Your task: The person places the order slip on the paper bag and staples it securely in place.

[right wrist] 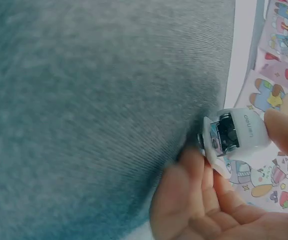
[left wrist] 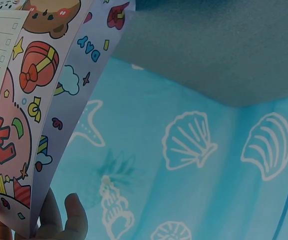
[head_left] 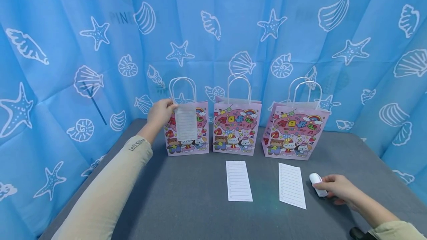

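Note:
At the upper left corner of the left pink paper gift bag (head_left: 203, 136), my left hand (head_left: 161, 115) pinches a white lined checklist slip (head_left: 186, 123) against the bag's front. In the left wrist view the thumb is in front and the other fingers (left wrist: 75, 217) are behind the bag. My right hand (head_left: 343, 190) holds a small white stapler (head_left: 317, 183) low over the right side of the table. The right wrist view shows the stapler (right wrist: 251, 131) between the thumb and the curled fingers, its dark open end facing away from the thumb.
A middle gift bag (head_left: 235, 127) and a right gift bag (head_left: 295, 130) stand beside the left one, handles up. Two more slips lie on the grey table (head_left: 186, 195): a middle slip (head_left: 238, 180) and a right slip (head_left: 291, 185). A blue seashell curtain (head_left: 213, 47) hangs behind.

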Tool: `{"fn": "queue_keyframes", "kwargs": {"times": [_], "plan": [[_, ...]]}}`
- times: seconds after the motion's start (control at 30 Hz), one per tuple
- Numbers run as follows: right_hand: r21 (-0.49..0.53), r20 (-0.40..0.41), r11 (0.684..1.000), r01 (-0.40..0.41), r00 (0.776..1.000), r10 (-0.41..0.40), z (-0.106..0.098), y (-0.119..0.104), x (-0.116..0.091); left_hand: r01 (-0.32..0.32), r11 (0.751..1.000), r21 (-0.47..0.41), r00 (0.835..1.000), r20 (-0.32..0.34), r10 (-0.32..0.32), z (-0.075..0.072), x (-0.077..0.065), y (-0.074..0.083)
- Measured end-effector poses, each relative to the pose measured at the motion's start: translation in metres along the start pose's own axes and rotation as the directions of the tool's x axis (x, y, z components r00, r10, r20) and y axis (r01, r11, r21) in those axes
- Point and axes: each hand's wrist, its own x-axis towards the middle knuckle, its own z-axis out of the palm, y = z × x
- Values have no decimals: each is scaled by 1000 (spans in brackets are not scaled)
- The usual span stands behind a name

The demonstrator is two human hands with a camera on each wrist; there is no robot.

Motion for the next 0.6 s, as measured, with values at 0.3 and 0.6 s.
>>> {"fn": "queue_keyframes", "kwargs": {"times": [0.3, 0.6], "plan": [[103, -4, 995, 18, 1000, -17, 1, -9, -7, 1, 1000, -4, 1000, 1, -1, 0, -1, 0], [105, 1, 989, 104, 994, -105, -6, -26, -15, 13, 1000, -9, 1000, 4, -13, 0, -1, 1]]}}
